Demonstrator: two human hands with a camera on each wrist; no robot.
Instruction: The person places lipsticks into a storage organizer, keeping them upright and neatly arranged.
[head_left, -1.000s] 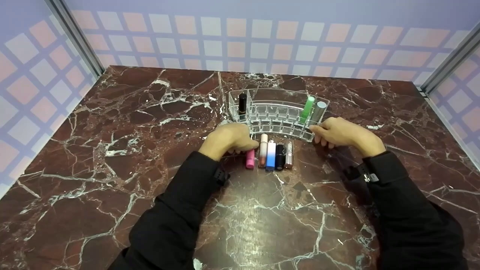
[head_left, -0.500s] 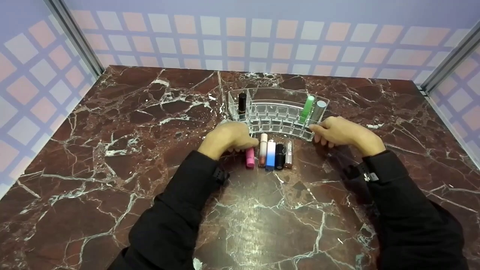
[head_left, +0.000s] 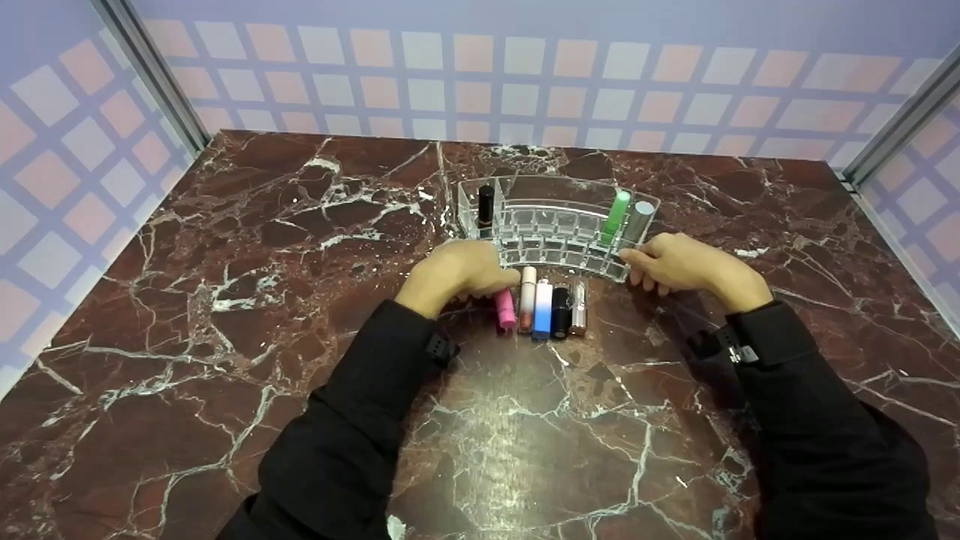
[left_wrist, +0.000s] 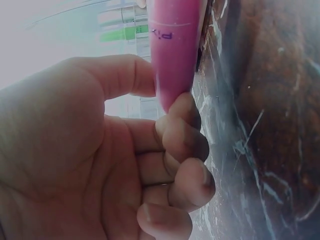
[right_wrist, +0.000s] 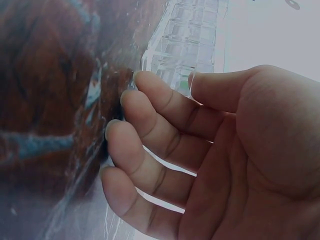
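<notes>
My left hand (head_left: pixel 466 268) pinches a pink lipstick tube (head_left: pixel 505 309) between thumb and index finger; in the left wrist view the tube (left_wrist: pixel 175 45) shows small dark lettering, and the other fingers curl below it. The tube slants beside a row of cosmetics: a tube with a pale cap (head_left: pixel 528 292), a white-and-blue tube (head_left: pixel 542 311), a black tube (head_left: pixel 560 315) and a clear-and-brown one (head_left: pixel 577 311). At the front right corner of a clear curved cosmetics organizer (head_left: pixel 555 259), my right hand (head_left: pixel 675 262) holds the corner with thumb and index finger.
In the organizer stand a black tube (head_left: pixel 485 206) at the left, and a green tube (head_left: pixel 616 217) and a silver-grey tube (head_left: pixel 637 223) at the right. Everything is on a dark red marbled table (head_left: pixel 300 375). A tiled-pattern wall (head_left: pixel 525 90) rises behind it.
The near end of the pink lipstick tube has swung right and up, toward the row. My left hand has shifted slightly; the right hand has stayed at the organizer's corner.
</notes>
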